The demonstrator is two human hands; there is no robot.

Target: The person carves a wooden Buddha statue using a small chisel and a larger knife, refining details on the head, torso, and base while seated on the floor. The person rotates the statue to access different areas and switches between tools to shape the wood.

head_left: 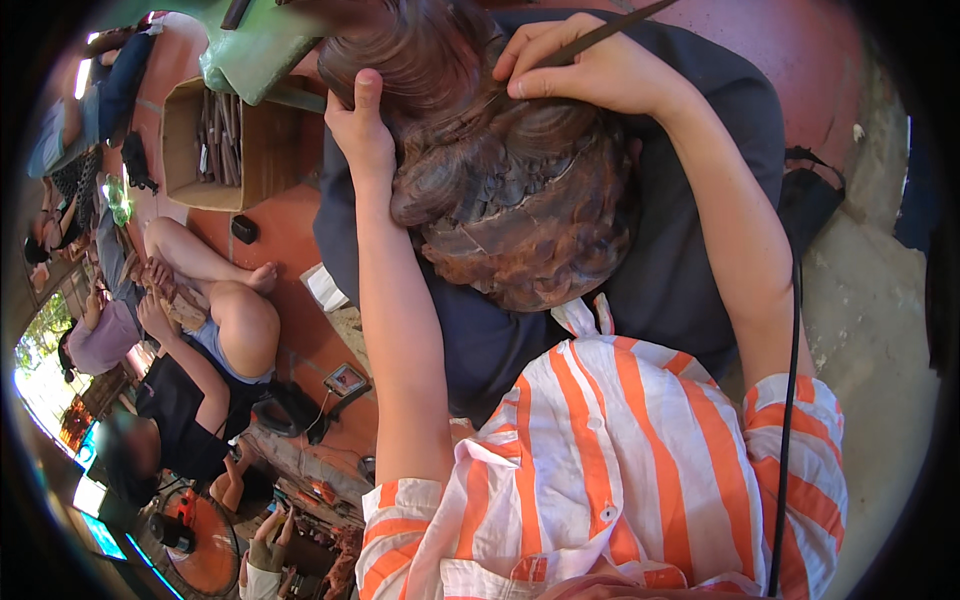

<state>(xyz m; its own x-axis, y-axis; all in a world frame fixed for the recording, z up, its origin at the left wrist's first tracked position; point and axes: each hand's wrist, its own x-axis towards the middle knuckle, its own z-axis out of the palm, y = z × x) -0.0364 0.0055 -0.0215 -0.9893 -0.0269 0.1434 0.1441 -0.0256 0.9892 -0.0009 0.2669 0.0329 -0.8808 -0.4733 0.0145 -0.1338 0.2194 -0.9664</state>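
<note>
A dark brown carved wood sculpture (510, 200) with curling ridges and a rough, rocky-looking lower part lies across my dark-trousered lap. My left hand (362, 130) grips its left side, thumb up, the other fingers hidden behind the wood. Over the upper right of the carving, my right hand (590, 70) is closed around a long, thin, dark tool (625, 24), possibly a file. One end of that tool points up and right out of view; its other end is hidden near my fingers, close to the wood.
Left of the carving stands a cardboard box (268, 150) holding several slim tools (218, 140), beside a green plastic stool (262, 50). Another person (190, 390) sits on the tiled floor at the left, handling a wooden piece. A small screened device (346, 380) lies nearer me.
</note>
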